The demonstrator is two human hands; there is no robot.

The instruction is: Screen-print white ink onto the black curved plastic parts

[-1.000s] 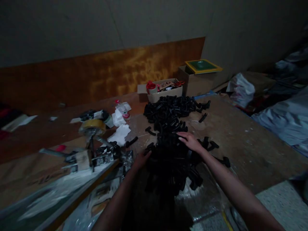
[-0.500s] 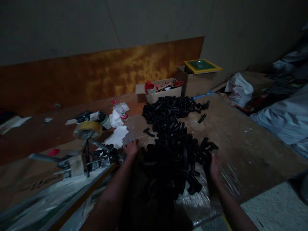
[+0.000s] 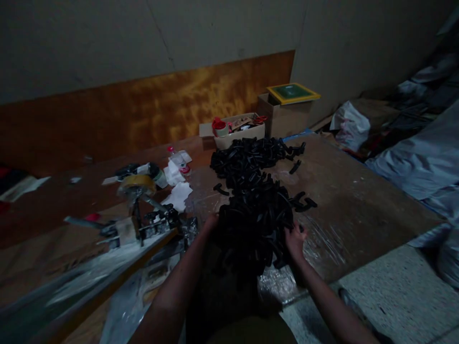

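Many small black curved parts point(image 3: 258, 210) lie heaped on the table, the pile running back towards a cardboard box. At the pile's left side is my left hand point(image 3: 211, 222), its fingers mostly hidden in shadow against the dark parts. My right hand point(image 3: 296, 239) touches the pile's right side, fingers spread, with a black piece by the fingertips. Clear plastic film point(image 3: 278, 284) lies under the near right part of the heap. One loose black part point(image 3: 221, 189) rests left of the pile.
Behind stands an open box of tools point(image 3: 236, 136) beside a taller carton point(image 3: 287, 117) bearing a yellow-edged frame. To the left are a tape dispenser point(image 3: 138, 184), a bottle point(image 3: 177, 160) and white paper point(image 3: 179, 195). Silvery sheeting point(image 3: 416, 157) lies at the right.
Both hands have come closer together, my right hand moving left most. The near part of the black pile is gathered more tightly. The camera view has shifted slightly.
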